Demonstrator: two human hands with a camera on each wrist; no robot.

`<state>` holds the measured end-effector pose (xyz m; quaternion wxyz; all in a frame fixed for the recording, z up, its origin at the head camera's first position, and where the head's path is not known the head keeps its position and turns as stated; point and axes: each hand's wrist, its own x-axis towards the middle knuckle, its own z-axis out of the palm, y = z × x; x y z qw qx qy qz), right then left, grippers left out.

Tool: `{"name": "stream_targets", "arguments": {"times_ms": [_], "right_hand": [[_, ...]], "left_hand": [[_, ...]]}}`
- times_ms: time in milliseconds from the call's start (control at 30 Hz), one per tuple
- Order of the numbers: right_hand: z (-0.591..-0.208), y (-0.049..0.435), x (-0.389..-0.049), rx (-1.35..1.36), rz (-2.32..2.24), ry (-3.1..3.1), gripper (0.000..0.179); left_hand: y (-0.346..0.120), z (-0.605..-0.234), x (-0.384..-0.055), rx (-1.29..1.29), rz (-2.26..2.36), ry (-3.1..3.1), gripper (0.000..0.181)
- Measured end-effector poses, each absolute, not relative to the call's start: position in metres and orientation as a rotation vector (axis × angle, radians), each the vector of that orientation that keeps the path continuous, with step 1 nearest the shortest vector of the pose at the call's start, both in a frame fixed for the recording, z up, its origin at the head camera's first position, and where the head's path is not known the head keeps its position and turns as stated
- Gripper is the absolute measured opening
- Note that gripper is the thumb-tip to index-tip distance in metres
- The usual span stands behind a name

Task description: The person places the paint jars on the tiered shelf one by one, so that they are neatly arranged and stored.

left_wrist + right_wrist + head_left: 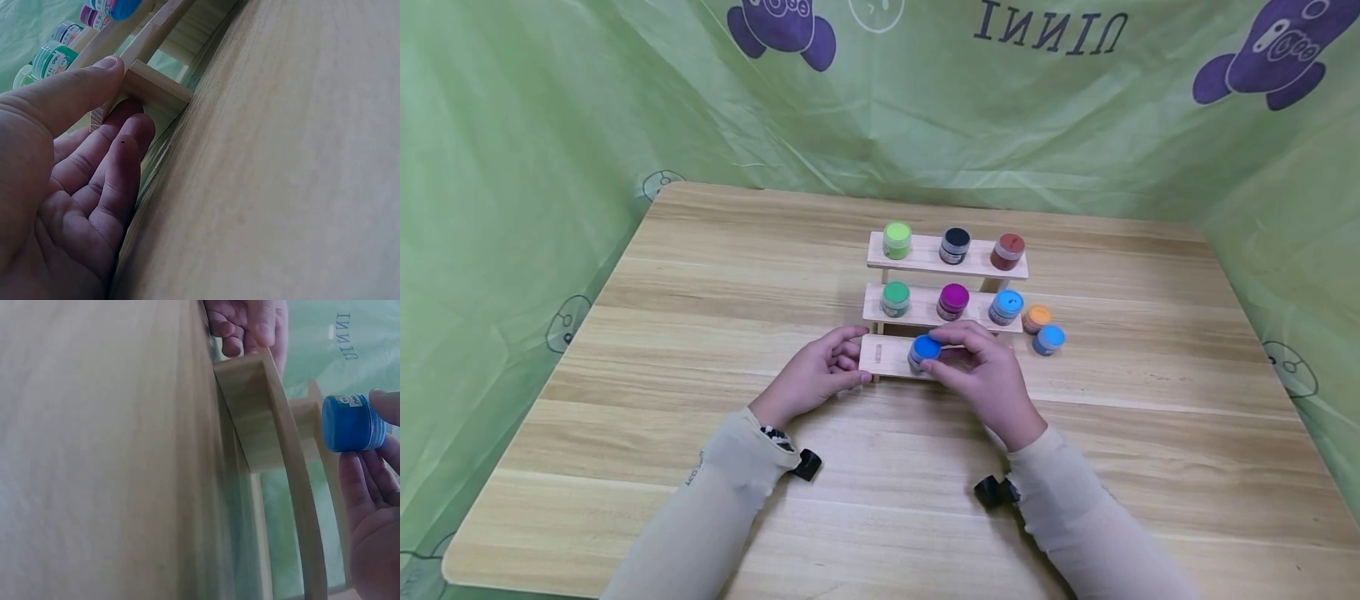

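A pale wooden rack (pixel 880 360) with three stepped tiers stands on the table. My left hand (pixel 820 375) grips the left end of its lowest tier; in the left wrist view the thumb (pixel 94 87) lies along the board's edge and the fingers curl beneath. Over that same tier, my right hand (pixel 981 371) pinches a blue paint jar (pixel 922 353) between thumb and fingers. In the right wrist view the blue jar (pixel 350 425) shows apart from the board, held by its lid end. Part of the lowest tier is hidden behind the right hand.
The top tier bears light green (pixel 897 242), black (pixel 955 247) and red-brown (pixel 1008 252) jars. Green (pixel 895 300), purple (pixel 953 302) and light blue (pixel 1006 307) jars sit on the middle one. Orange (pixel 1037 319) and blue (pixel 1048 340) jars stand right of the rack.
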<state>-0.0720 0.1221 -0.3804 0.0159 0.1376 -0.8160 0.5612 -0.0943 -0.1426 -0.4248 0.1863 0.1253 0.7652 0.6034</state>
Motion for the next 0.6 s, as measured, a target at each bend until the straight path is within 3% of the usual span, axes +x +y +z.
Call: {"name": "stream_targets", "arguments": {"times_ms": [600], "right_hand": [[-0.392, 0.096, -0.076, 0.514, 1.939, -2.421, 0.034]], "left_hand": [[-0.142, -0.421, -0.093, 0.376, 1.673, 2.182, 0.066]]}}
